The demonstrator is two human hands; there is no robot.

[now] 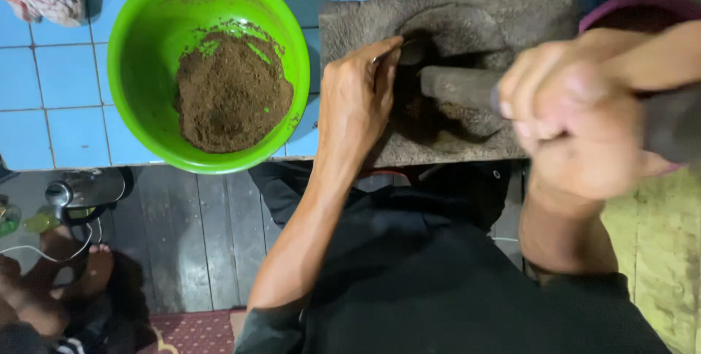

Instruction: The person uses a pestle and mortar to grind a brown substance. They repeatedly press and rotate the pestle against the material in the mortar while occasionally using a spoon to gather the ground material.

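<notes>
A counter [44, 77] of light blue square tiles fills the upper left of the frame. Below it runs a floor of grey wooden planks [186, 241], with a dark red patterned mat [193, 332] at the bottom edge.

We see even, fairly bright overhead light; the green bowl [208, 68] casts a soft shadow on the blue tiles [44, 91]. Our right hand [577, 124] is motion-blurred and oversized; the floor below sits dim

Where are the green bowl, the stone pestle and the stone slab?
green bowl [150, 25]: head view, on its bare inner wall.
stone pestle [456, 85]: head view, on the shaft above the hollow.
stone slab [533, 14]: head view, on its flat upper right part.
</notes>
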